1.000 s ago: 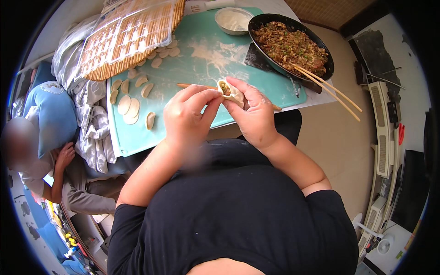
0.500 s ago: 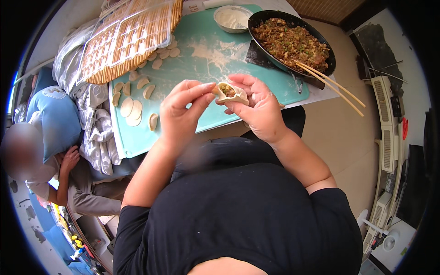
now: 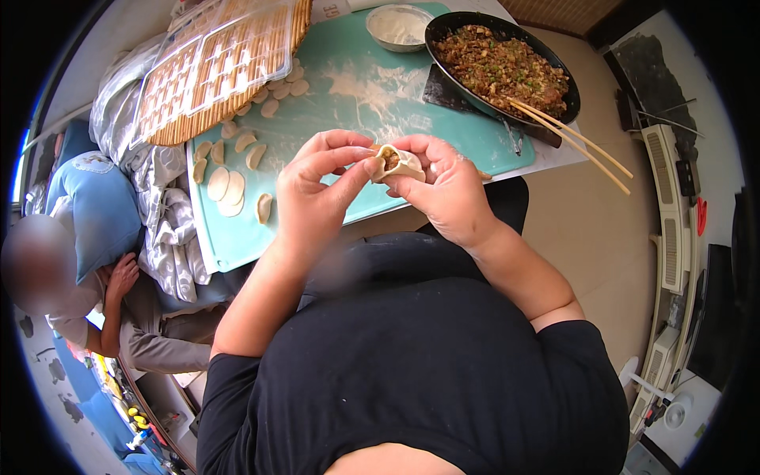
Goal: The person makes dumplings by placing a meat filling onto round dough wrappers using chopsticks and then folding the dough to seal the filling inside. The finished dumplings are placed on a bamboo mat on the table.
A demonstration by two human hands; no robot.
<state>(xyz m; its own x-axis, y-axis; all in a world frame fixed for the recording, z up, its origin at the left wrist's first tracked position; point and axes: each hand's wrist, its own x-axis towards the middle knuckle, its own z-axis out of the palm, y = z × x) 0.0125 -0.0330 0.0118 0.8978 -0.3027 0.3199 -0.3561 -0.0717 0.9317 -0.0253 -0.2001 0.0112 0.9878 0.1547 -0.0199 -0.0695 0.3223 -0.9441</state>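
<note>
A half-folded dumpling (image 3: 401, 164) is held up between my two hands over the near edge of the teal mat (image 3: 356, 119). Brown filling shows through its opening on the left side. My left hand (image 3: 321, 178) pinches the left edge of the wrapper with thumb and fingertips. Around the right end, my right hand (image 3: 447, 186) is closed, thumb in front and fingers behind. Several folded dumplings (image 3: 264, 208) lie on the mat to the left, beside a few flat round wrappers (image 3: 226, 190).
A black pan of chopped filling (image 3: 507, 71) stands at the back right, chopsticks (image 3: 574, 146) across its rim. Behind the mat is a bowl of flour (image 3: 398, 28). Clear plastic trays on a woven mat (image 3: 218, 71) overhang the back left. Another person (image 3: 111, 293) sits at far left.
My left fingers have moved in closer to my right hand, and the dumpling's opening has narrowed, with less filling showing. My right fingers have closed more around it.
</note>
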